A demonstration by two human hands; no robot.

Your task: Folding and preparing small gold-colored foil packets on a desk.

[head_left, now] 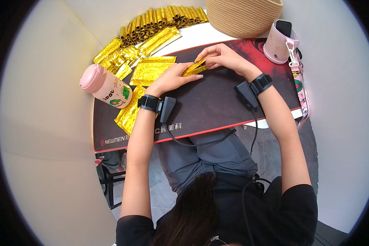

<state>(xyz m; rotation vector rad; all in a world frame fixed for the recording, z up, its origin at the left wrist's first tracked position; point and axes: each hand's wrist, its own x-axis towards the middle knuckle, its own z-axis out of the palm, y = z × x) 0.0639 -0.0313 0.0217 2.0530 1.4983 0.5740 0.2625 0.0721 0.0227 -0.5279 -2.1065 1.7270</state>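
Dark mat point(217, 98) beneath; left hand point(173, 77) grasps foil point(194, 69), long axis slanting away-right to right hand point(226, 58), whose pinch is unclear

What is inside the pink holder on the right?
A dark phone sits in the holder, its upper part showing. The holder's side hides the rest, so whether anything else is inside cannot be seen.

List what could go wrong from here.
1. The pink-lidded bottle stands just left of the left hand and wrist; a leftward swing might knock it over.
2. The black cable from the left wrist device sags by the front edge of the mat; it could snag.
3. The gold rolls are piled loosely at the back; a bump might scatter some.
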